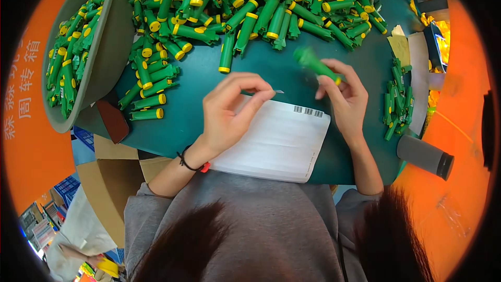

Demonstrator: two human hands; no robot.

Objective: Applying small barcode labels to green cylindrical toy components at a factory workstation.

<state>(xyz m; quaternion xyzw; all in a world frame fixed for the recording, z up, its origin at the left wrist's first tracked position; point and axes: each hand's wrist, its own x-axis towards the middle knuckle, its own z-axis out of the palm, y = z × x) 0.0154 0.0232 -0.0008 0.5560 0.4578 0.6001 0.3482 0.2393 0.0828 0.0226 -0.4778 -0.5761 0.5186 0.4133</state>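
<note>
Green plastic with yellow at its lower end makes up the tube (314,64) held in the right hand (347,91). Thumb and bent fingers clamp it near that lower end, so most of the tube sticks out beyond them, slanting up and to the left; its far end is blurred. It hangs above the tabletop (201,68), apart from the left hand (227,108) and just beyond the upper right corner of a white sheet (266,141).

The left hand's thumb and forefinger are together at the tips, pinched on a small pale piece (279,92) that pokes out to the right, toward the tube but not touching it. Below these fingers is the white sheet, with black-striped labels along its upper right edge; whether the palm touches it, I cannot tell. A dark wristband (186,161) circles the left wrist.

Past both hands, a big heap of similar tubes (250,18) covers the far side, with a looser group trailing down to the left beside a grey-green tub (99,86) full of more. At right are a smaller pile of green pieces (398,99) and a grey bottle (424,155) with a dark end.
</note>
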